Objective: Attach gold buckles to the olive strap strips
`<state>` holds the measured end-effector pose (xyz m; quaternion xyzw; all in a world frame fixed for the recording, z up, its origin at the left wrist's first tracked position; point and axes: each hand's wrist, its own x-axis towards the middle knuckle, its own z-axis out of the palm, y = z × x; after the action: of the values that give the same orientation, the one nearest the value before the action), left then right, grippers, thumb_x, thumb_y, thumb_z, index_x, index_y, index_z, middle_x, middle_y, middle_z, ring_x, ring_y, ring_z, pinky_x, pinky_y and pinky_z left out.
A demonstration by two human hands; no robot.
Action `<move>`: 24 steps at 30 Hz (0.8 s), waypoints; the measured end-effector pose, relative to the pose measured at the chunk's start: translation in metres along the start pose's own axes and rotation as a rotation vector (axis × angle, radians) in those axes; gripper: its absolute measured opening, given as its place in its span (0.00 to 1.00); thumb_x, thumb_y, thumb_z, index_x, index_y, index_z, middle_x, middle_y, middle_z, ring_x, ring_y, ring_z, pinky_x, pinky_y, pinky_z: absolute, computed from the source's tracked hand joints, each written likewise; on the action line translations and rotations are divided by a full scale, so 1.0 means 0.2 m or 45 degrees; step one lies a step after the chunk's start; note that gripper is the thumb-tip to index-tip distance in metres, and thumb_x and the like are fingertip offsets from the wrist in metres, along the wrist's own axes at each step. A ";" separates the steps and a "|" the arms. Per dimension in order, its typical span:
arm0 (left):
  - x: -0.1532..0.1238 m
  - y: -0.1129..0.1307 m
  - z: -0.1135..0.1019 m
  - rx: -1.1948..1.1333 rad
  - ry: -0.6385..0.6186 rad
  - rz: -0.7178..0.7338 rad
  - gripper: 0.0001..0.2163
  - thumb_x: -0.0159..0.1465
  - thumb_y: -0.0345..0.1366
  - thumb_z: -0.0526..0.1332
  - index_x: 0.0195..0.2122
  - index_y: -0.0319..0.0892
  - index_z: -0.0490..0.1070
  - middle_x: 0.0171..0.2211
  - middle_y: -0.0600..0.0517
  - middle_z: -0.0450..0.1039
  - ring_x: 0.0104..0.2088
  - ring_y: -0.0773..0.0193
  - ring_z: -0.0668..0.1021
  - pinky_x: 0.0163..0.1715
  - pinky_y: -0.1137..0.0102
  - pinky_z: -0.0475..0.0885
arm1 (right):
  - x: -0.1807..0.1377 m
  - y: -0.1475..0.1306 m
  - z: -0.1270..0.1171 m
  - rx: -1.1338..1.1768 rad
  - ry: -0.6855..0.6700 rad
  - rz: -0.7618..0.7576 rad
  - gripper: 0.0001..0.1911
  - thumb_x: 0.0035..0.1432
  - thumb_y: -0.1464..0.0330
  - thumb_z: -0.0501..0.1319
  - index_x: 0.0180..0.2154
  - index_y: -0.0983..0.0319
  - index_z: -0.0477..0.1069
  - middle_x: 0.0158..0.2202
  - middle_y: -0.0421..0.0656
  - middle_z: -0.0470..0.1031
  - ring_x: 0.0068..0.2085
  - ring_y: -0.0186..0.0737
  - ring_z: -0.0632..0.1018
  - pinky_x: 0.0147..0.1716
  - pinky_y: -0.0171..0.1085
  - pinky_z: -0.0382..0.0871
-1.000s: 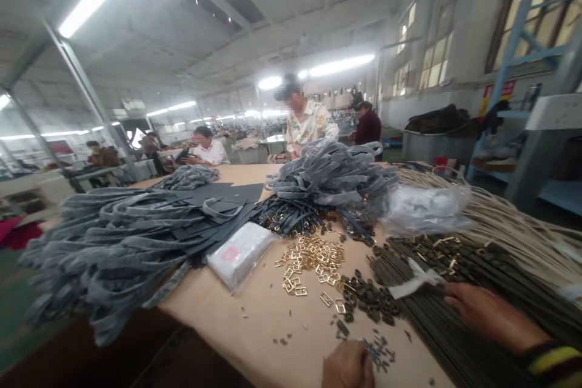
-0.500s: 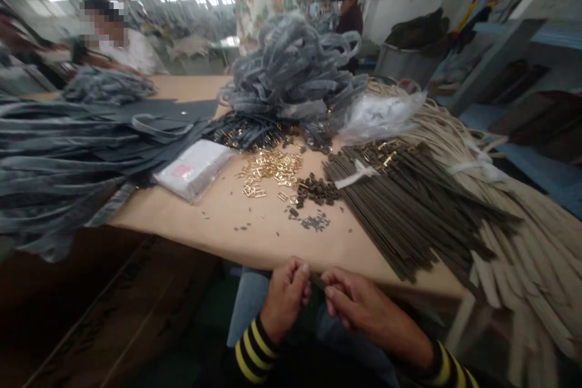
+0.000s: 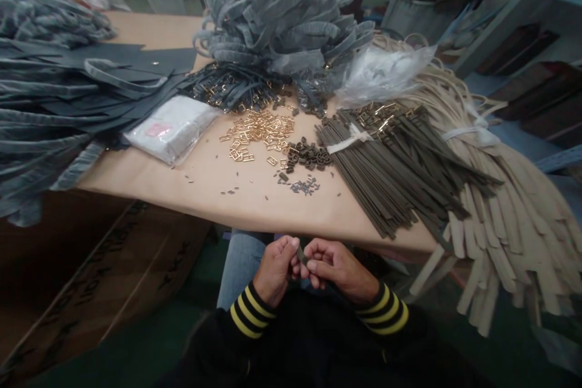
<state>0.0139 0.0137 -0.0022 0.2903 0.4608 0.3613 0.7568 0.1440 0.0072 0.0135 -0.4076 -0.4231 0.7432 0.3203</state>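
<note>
pinching from either side, the left hand [image 3: 274, 270] and right hand [image 3: 339, 268] were curled nearly closed on a small dark olive strip of strap material [image 3: 301, 253]. its visible end pointed up toward the tan table [image 3: 254, 209], long axis slightly tilted, the rest hidden by fingertips. it sat between both hands, over the lap, below the bundle of dark olive straps [image 3: 391, 182].

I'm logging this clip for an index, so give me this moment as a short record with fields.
Left hand: fingers pinch a small dark strap piece
Right hand: fingers pinch the same piece
Position: both hands below the near edge of the tan table
Nearest on table: small grey pins, dark brown loops, gold metal buckles
Beside them: bundle of olive-brown straps
</note>
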 end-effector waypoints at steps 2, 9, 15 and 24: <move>0.01 0.01 -0.01 -0.039 0.022 0.007 0.16 0.51 0.45 0.58 0.18 0.39 0.56 0.10 0.61 0.56 0.11 0.76 0.62 0.13 0.79 0.52 | 0.00 0.00 0.00 -0.012 -0.004 0.011 0.15 0.46 0.60 0.60 0.28 0.64 0.60 0.22 0.38 0.70 0.18 0.26 0.69 0.18 0.28 0.60; 0.05 0.07 -0.23 -0.209 0.476 0.260 0.16 0.48 0.42 0.62 0.19 0.40 0.54 0.12 0.63 0.53 0.14 0.77 0.62 0.13 0.81 0.55 | -0.12 -0.07 -0.12 -0.190 -0.115 0.157 0.16 0.48 0.58 0.59 0.28 0.65 0.62 0.22 0.40 0.71 0.18 0.26 0.67 0.18 0.28 0.59; 0.03 0.08 -0.33 -0.293 0.614 0.374 0.14 0.48 0.40 0.63 0.21 0.40 0.56 0.13 0.63 0.56 0.15 0.76 0.64 0.14 0.80 0.58 | -0.27 -0.18 -0.34 -0.752 0.359 0.082 0.12 0.47 0.61 0.60 0.24 0.64 0.66 0.21 0.39 0.68 0.23 0.31 0.68 0.23 0.32 0.61; -0.02 -0.03 -0.15 0.632 -0.097 0.253 0.09 0.55 0.40 0.56 0.24 0.39 0.65 0.19 0.55 0.67 0.21 0.70 0.69 0.21 0.75 0.65 | -0.24 -0.33 -0.29 -0.114 0.971 -0.551 0.13 0.50 0.56 0.53 0.26 0.58 0.54 0.24 0.37 0.61 0.25 0.32 0.69 0.25 0.35 0.66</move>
<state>-0.0120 0.0103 -0.0168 0.5244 0.4756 0.2985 0.6400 0.2254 0.0183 0.0708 -0.5683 -0.3818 0.4364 0.5838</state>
